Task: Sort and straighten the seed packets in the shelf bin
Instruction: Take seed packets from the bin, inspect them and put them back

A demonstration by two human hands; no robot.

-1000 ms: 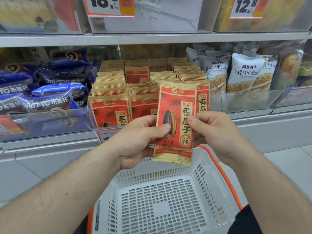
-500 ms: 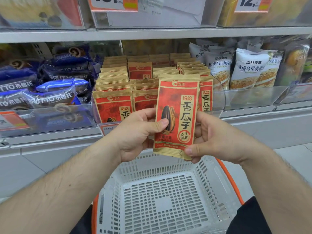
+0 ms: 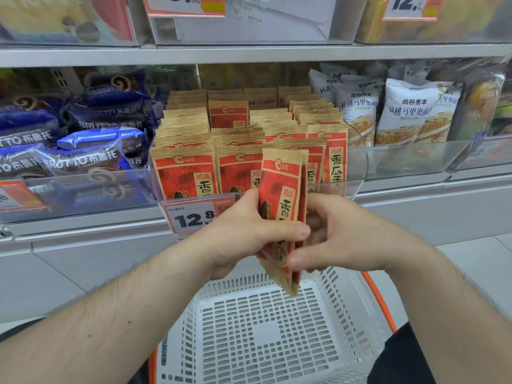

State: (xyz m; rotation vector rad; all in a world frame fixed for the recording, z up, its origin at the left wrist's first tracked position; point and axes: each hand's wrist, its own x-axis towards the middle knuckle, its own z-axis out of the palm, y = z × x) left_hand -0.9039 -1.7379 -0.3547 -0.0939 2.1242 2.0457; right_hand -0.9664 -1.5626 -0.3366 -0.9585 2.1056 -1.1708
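Seed packets (image 3: 191, 173) stand upright in rows inside the clear shelf bin (image 3: 357, 162), red-and-tan fronts facing out, the front row pressed against the bin's transparent wall. One more packet (image 3: 281, 195) is held out in front of the bin, above the basket — turned partly edge-on, so its printed face looks narrow, and tilted with its bottom corner pointing down toward the basket. The left hand (image 3: 243, 234) grips this packet from the left side, thumb curled across the lower front and the fingers hidden behind it. The right hand (image 3: 346, 236) is at the packet's right edge, its thumb reaching to the lower part of the packet and its fingers loosely curled behind; that hand is blurred, so I cannot tell how firmly it pinches. A price tag (image 3: 194, 217) reading 12.8 is clipped to the bin's front lip, partly covered by the left hand. To the left of the bin lie blue-wrapped snack bags (image 3: 91, 159) in a heap, and to the right stand white bread bags (image 3: 410, 115) behind another clear wall. Below the hands sits a white perforated basket (image 3: 266, 328) with an orange rim — its floor is bare where it shows.
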